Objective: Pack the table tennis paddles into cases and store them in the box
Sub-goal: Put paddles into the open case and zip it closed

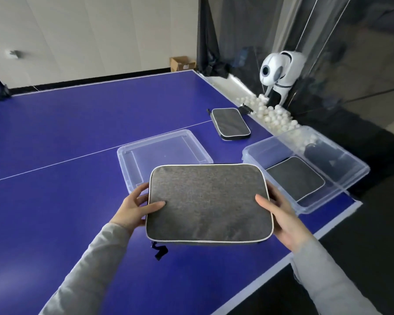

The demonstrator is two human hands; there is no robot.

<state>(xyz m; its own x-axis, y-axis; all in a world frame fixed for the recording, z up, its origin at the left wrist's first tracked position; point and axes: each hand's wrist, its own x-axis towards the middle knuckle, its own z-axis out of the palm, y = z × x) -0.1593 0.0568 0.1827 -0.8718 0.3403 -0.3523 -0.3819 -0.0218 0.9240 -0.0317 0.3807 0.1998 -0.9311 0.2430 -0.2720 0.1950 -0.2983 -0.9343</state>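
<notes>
A rectangular grey case [208, 203] of heathered woven fabric, with rounded corners and white piping along its edge, is held flat above the near part of the blue table [55, 137]. A dark zipper pull hangs from its near left corner. The left hand [137, 209] grips the left edge, thumb on top and fingers curled beneath; the right hand [280, 214] grips the right edge the same way. Beyond the case lies a clear plastic lid [164, 153], smooth and shallow. To the right stands a clear plastic box [305, 164] with a second grey case [296, 178] lying flat inside. A third case [230, 123], darker looking, rests farther off on the table, near a trough of white balls [273, 114].
</notes>
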